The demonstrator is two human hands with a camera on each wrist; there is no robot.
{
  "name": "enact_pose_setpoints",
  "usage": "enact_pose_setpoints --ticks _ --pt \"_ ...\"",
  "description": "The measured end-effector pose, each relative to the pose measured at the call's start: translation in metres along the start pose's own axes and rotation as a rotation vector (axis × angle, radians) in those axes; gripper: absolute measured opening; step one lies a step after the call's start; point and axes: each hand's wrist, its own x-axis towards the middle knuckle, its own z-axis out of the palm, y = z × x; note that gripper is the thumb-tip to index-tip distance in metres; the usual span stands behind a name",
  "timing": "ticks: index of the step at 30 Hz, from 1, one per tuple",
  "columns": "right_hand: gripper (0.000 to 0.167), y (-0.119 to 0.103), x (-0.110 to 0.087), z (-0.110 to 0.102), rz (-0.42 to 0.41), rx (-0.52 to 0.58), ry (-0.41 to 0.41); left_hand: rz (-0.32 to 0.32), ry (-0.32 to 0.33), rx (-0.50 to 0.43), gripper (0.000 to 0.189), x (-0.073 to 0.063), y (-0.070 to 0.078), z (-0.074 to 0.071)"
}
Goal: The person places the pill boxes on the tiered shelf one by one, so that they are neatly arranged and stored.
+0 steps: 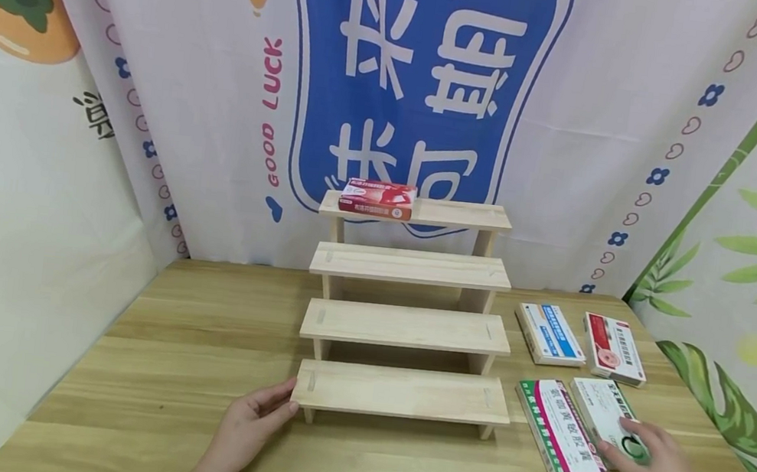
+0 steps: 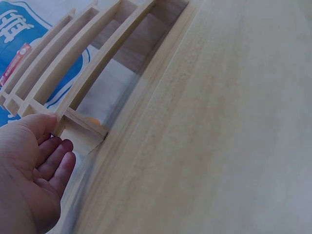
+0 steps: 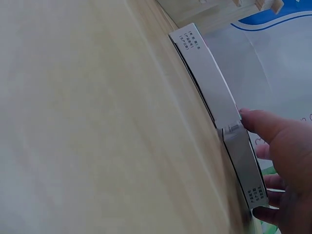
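Observation:
A pale wooden four-tier stepped stand point(image 1: 400, 392) stands mid-table. My left hand point(image 1: 252, 424) pinches the left end of its lowest step, thumb near the front corner; in the left wrist view the fingers point(image 2: 57, 163) curl beside that step's end. At the right, my right hand point(image 1: 662, 470) grips a white and green medicine box point(image 1: 603, 408), with thumb and fingers spread across its near end. Directly left of it lies a green, white and magenta medicine box point(image 1: 562, 432). In the right wrist view the gripped box point(image 3: 243, 158) shows its narrow white side, close over the tabletop.
A red medicine box point(image 1: 377, 199) lies on the top step, toward the left. Behind the gripped box are a blue and white box point(image 1: 550, 335) and a red and white box point(image 1: 614, 348). A printed cloth point(image 1: 565, 171) hangs behind the wooden table point(image 1: 201, 340).

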Motion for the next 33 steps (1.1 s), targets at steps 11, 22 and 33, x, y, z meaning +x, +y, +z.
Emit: enact_pose_setpoints --ticks 11,22,33 --pt "0.084 0.013 -0.007 -0.006 0.034 -0.060 0.030 0.000 0.006 -0.008 0.040 0.001 0.000 0.000" --pt "0.098 0.021 -0.011 -0.009 0.105 -0.089 -0.085 0.003 0.006 -0.001 0.039 0.000 0.001 -0.001" --pt "0.091 0.014 -0.011 -0.018 0.073 0.003 0.007 0.010 0.005 -0.012 0.039 0.000 0.001 -0.001"
